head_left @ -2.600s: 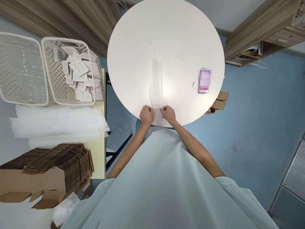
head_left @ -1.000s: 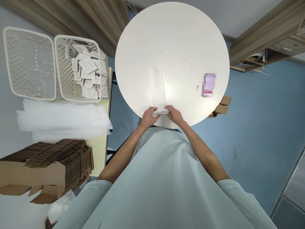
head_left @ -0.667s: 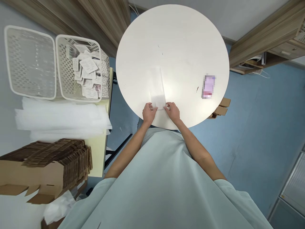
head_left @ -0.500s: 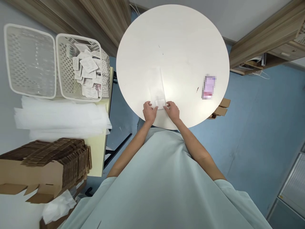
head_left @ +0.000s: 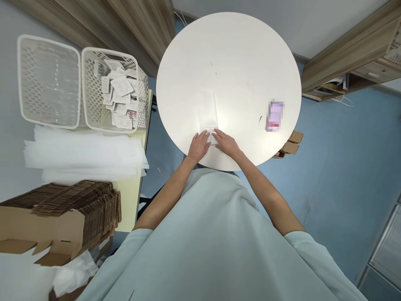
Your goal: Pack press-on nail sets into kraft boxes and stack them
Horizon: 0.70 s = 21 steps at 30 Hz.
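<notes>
A narrow strip of thin white translucent sheet lies lengthwise on the round white table, running away from me. Its near end looks folded over between my hands; what lies under the fold is hidden. My left hand rests on the left side of that near end, fingers stretched forward. From the right, my right hand reaches over the same end with its fingers extended and pressed down. Both hands touch the strip and neither grips it.
A phone-like pixelated item lies on the table's right side. On the left side table are a white basket of small packets, another basket, stacked white sheets and folded cardboard boxes. More cardboard stands below right.
My fingers have gone from pinching the near corners to lying stretched over the near end. The small pale piece there is now covered. The camera view has shifted slightly.
</notes>
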### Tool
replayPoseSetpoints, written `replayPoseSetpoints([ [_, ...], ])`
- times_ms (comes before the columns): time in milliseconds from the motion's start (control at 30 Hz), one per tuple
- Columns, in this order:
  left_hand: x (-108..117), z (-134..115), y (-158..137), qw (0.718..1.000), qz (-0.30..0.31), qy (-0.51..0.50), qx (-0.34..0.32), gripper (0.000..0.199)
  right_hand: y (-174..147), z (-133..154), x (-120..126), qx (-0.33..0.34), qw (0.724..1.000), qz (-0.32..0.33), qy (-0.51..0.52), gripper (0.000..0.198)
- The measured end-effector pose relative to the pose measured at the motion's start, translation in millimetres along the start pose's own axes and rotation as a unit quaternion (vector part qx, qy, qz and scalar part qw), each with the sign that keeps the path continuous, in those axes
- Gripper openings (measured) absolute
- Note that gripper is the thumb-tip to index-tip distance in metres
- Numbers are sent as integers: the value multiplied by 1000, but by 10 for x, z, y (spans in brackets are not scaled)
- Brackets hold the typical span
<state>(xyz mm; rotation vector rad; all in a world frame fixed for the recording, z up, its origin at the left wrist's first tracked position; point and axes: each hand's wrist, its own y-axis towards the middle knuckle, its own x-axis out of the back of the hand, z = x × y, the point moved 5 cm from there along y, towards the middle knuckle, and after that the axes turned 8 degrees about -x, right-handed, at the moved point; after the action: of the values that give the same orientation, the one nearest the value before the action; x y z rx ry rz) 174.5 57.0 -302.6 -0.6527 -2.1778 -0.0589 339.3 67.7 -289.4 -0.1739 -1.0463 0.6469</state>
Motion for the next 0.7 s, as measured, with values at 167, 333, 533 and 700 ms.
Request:
replayPoseSetpoints([
  [167,-108,-101,-333,1000,26,2,-14,73,-342,40,-238,4,1000,-5,-1,61],
  [333,-197,-147,-625,999,34,-20,14,70,-679,60,-419,7,999,-11,30,60],
  [533,-117,-19,-534,991,-36,-78,104,44,-609,42,-326,-85,992,-45,77,47],
  [700,-49,175,-311,970,-59,-108,211,24,-371,-13,-177,-176,974,-65,125,36],
])
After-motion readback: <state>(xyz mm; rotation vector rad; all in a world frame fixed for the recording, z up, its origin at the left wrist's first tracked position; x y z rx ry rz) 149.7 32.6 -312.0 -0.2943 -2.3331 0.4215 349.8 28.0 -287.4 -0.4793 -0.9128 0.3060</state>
